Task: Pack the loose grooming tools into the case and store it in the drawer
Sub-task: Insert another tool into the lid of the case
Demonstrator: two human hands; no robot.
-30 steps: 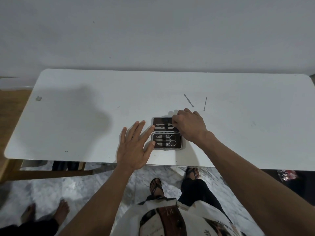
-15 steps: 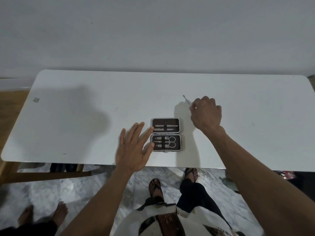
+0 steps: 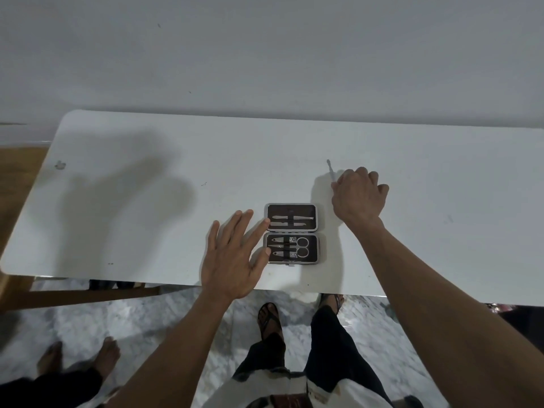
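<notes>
The open grooming case [image 3: 291, 262] lies on the white table [image 3: 147, 201] near its front edge. Its far half holds two slim tools under a strap, and its near half holds scissors and clippers. My left hand [image 3: 232, 257] is spread flat, with fingertips touching the case's left edge. My right hand [image 3: 359, 198] is beyond the case to the right, fingers curled, pinching the near end of a thin metal tool [image 3: 330, 169] that points away to the far left. The hand hides anything else under it.
A wall runs right behind the table. A small mark [image 3: 59, 165] sits at the table's far left. Below the front edge are a wooden frame [image 3: 88, 295], my sandalled feet [image 3: 269, 319] and another person's bare feet [image 3: 79, 357] on marble floor.
My right hand left the case's far half and moved right and away onto the loose tools, covering one of them. My left hand has stayed beside the case.
</notes>
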